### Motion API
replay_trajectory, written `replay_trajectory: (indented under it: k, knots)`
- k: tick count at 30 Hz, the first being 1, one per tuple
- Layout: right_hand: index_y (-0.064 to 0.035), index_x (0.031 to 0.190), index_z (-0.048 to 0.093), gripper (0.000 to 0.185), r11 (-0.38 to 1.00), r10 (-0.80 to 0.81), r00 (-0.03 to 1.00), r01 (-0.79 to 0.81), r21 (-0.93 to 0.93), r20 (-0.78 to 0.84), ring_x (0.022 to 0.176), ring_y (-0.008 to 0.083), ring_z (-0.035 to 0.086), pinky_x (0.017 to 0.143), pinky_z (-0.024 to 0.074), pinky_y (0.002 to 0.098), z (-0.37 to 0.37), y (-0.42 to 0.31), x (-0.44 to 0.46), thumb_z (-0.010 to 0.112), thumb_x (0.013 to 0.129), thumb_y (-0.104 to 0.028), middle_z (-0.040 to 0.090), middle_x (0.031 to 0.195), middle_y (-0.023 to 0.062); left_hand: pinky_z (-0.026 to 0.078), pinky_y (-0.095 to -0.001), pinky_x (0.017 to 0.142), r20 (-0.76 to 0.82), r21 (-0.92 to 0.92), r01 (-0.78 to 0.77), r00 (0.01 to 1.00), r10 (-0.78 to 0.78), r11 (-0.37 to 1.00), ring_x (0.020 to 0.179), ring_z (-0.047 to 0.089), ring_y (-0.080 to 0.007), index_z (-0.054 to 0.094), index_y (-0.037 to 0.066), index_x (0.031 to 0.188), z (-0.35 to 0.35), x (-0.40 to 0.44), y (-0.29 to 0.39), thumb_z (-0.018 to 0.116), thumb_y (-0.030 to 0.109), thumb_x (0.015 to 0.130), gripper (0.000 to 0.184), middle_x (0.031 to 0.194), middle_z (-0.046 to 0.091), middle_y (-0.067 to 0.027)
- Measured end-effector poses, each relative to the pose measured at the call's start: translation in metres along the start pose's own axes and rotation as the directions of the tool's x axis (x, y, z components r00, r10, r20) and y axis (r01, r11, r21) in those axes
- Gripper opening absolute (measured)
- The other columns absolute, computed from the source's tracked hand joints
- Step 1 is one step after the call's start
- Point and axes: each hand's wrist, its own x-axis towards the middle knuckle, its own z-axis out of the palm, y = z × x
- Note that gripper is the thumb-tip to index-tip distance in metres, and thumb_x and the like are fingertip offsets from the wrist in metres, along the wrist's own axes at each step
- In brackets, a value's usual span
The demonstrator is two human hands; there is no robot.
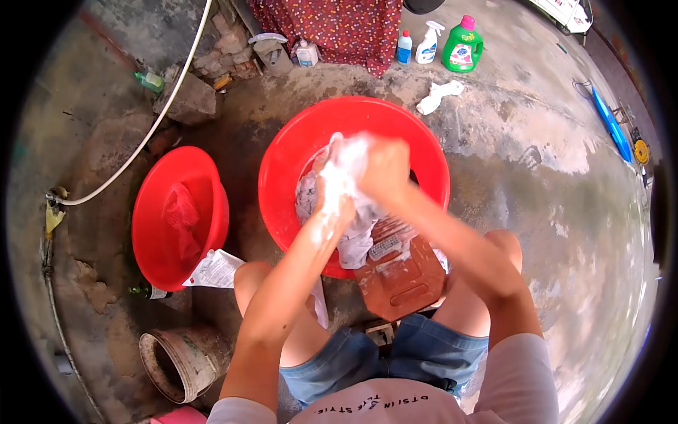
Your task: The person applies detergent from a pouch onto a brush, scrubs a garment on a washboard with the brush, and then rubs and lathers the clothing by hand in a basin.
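Observation:
Over the large red basin point(282, 219), both hands are at a soapy white cloth point(343, 166). My left hand point(332, 201) is closed on the cloth, with foam on its wrist. Beside it, my right hand point(385, 166) is closed and blurred by motion, against the same cloth; its fingertips are hard to make out. Pale wet fabric point(357, 244) hangs below the hands inside the basin. A reddish-brown washboard point(406, 283) leans over the near rim, between the knees, with some suds on it.
A smaller red basin point(152, 226) holding red fabric stands at the left, near a tipped dirty bucket point(180, 367). Detergent bottles point(462, 46) stand beyond the large basin. A white cloth point(439, 97) lies on the ground. A pale hose point(166, 106) crosses the upper left.

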Motion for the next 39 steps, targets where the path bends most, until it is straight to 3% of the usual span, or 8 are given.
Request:
replay_trajectory:
  k: [3,5,7,16,22,28,31,39]
  knots:
    - [-0.0095,0.057,0.056,0.023,0.998,0.026,0.999,-0.028,0.062,0.037,0.044,0.0236,0.053,0.042,0.0422,0.0335,0.004,0.007,-0.006,0.064,0.07,-0.027,0.052,0.05,0.0077,0.046,-0.0252,0.062,0.259,-0.095,0.054,0.965,-0.027,0.994,0.071,0.056,-0.013,0.056,0.009,0.094,-0.019,0.003,0.011,0.045,0.027,0.088,0.022,0.084,0.06,-0.0019]
    - [-0.0089,0.054,0.056,0.028,0.992,0.069,0.993,-0.078,0.096,0.091,0.044,0.0239,0.054,0.044,0.0425,0.0344,0.004,0.041,-0.004,0.061,0.075,-0.028,0.05,0.047,0.0082,0.047,-0.0259,0.062,-0.368,0.125,0.048,0.93,0.002,0.991,0.072,0.057,-0.0132,0.056,0.009,0.093,0.041,-0.028,0.007,0.045,0.025,0.089,0.02,0.083,0.059,-0.0017]
    - [-0.004,0.071,0.06,0.027,0.803,0.428,0.757,-0.569,0.175,0.494,0.054,0.0207,0.057,0.057,0.0437,0.0345,-0.026,0.062,0.03,0.053,0.083,-0.027,0.056,0.059,0.0084,0.049,-0.0287,0.075,-0.13,0.046,0.099,0.987,-0.092,0.994,0.085,0.058,-0.0148,0.056,0.009,0.096,0.043,-0.031,0.024,0.046,0.023,0.089,0.019,0.09,0.059,-0.0032]
    - [-0.0031,0.098,0.058,0.029,0.36,0.169,0.491,-0.838,0.41,0.855,0.082,0.0106,0.053,0.077,0.0406,0.0247,-0.084,0.082,0.02,0.067,0.075,-0.018,0.058,0.088,0.0032,0.042,-0.0245,0.075,-0.204,0.561,-0.04,0.962,0.185,0.827,0.081,0.054,-0.0097,0.054,0.008,0.091,0.042,-0.042,0.086,0.048,0.025,0.09,0.019,0.085,0.056,-0.0001]
    - [-0.0031,0.079,0.062,0.017,0.412,0.265,0.545,-0.81,0.418,0.796,0.07,0.0067,0.049,0.064,0.0398,0.0233,-0.1,0.079,0.02,0.067,0.076,-0.019,0.057,0.073,-0.0018,0.042,-0.0245,0.066,-0.058,0.993,0.069,0.991,-0.121,0.091,0.074,0.051,-0.0084,0.059,0.0,0.083,0.04,-0.044,0.114,0.057,0.018,0.082,0.019,0.078,0.058,-0.0024]
    - [-0.0036,0.084,0.062,0.018,0.533,0.039,0.529,-0.729,0.43,0.848,0.068,0.0065,0.05,0.061,0.0399,0.0231,-0.079,0.059,0.028,0.069,0.073,-0.016,0.058,0.068,0.0003,0.041,-0.0243,0.072,-0.12,0.992,0.081,0.862,-0.493,-0.098,0.078,0.051,-0.0097,0.059,-0.001,0.088,0.058,-0.036,0.069,0.063,0.026,0.079,0.029,0.085,0.057,-0.0026]
    - [-0.0041,0.087,0.062,0.02,0.542,0.107,0.277,-0.821,0.177,0.955,0.067,0.0078,0.052,0.064,0.0412,0.0248,-0.096,0.079,0.037,0.067,0.075,-0.019,0.059,0.068,0.0011,0.041,-0.0229,0.07,-0.041,0.963,0.123,0.947,-0.318,0.242,0.076,0.051,-0.008,0.059,-0.001,0.085,0.041,-0.038,0.084,0.059,0.021,0.082,0.022,0.081,0.056,0.0002]
    - [0.0007,0.122,0.046,0.076,0.241,0.132,0.361,-0.915,0.324,0.923,0.117,0.0258,0.039,0.1,0.0276,0.0368,-0.047,0.074,-0.004,0.053,0.076,-0.059,0.045,0.123,0.0191,0.039,-0.0199,0.07,0.056,0.819,0.052,0.984,-0.171,0.572,0.075,0.048,-0.0041,0.056,0.004,0.091,0.045,-0.052,0.092,0.059,0.013,0.081,0.013,0.081,0.054,0.0041]
